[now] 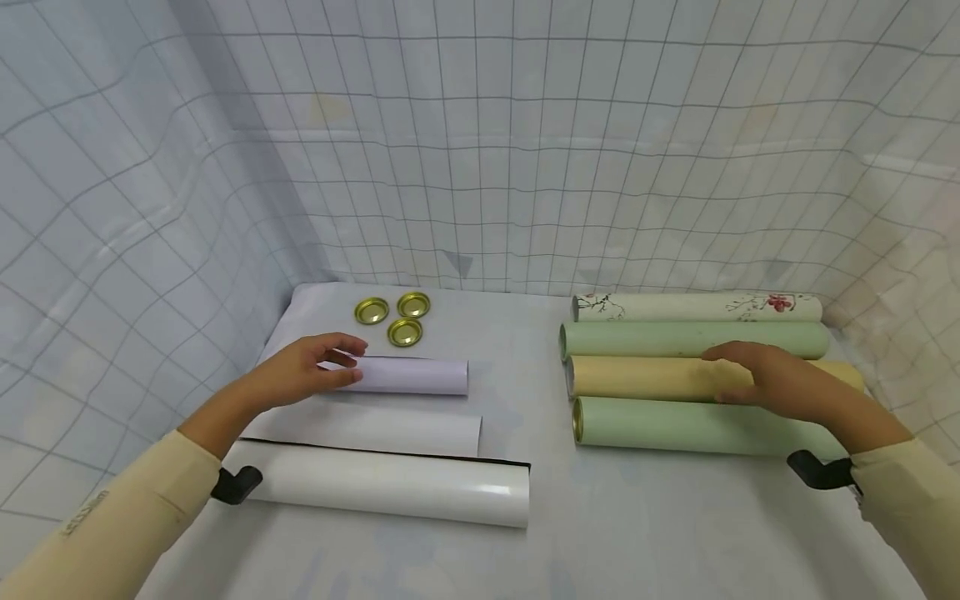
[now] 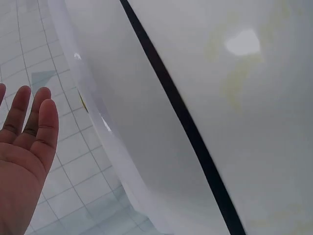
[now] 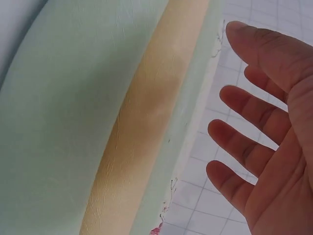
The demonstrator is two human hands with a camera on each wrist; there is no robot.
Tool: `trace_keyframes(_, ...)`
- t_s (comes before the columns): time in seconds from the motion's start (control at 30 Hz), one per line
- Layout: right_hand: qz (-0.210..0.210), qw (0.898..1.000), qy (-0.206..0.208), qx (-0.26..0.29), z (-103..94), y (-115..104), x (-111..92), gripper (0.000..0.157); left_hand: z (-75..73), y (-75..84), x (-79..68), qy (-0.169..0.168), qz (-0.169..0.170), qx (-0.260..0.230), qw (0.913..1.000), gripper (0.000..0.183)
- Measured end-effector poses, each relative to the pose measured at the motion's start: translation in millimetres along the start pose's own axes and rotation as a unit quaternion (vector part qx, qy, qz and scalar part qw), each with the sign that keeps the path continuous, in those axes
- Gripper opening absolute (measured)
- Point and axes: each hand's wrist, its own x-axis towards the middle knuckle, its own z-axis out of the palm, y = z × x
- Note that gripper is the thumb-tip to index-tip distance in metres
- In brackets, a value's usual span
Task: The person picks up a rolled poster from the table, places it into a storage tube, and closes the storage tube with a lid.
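Note:
My left hand [image 1: 313,365] is held over the left end of a lavender paper roll [image 1: 420,375], its fingers loosely bent and apart, with nothing between them. Nearer to me lie a matte white roll [image 1: 375,427] and a glossy white roll [image 1: 405,487] with a dark edge. On the right, my right hand [image 1: 780,379] hovers above a yellow tube [image 1: 637,377], fingers spread and holding nothing. A green tube [image 1: 675,425] with a gold-coloured end lies in front of it. Behind it are another green tube [image 1: 645,338] and a white floral tube [image 1: 682,307].
Three gold-coloured round lids [image 1: 405,332] sit behind the lavender roll. White cloth [image 1: 517,350] covers the table. A grid-patterned cloth [image 1: 495,150] hangs at the back and both sides.

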Motion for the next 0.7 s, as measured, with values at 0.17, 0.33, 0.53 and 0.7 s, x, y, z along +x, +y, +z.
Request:
trace_keyframes(0.17,-0.002,1.0,-0.019,0.009,-2.7,12,13,0.05,-8.4,-6.3,8.8,0.014,-0.016,0.007,0.9997,0.044)
trace_keyframes(0.33,0.011,0.999,-0.027,0.022,-1.0,19,23,0.051,-14.9,-5.3,15.9,0.007,-0.03,0.014,0.9994,0.046)
trace_keyframes(0.53,0.027,0.998,-0.04,0.026,5.3,28,29,0.054,-19.1,-4.8,19.7,-0.025,-0.047,0.058,0.9969,0.052)
trace_keyframes(0.7,0.032,0.998,-0.049,0.025,12.1,29,32,0.054,-13.8,-12.6,25.2,-0.032,-0.054,0.099,0.9932,0.057)
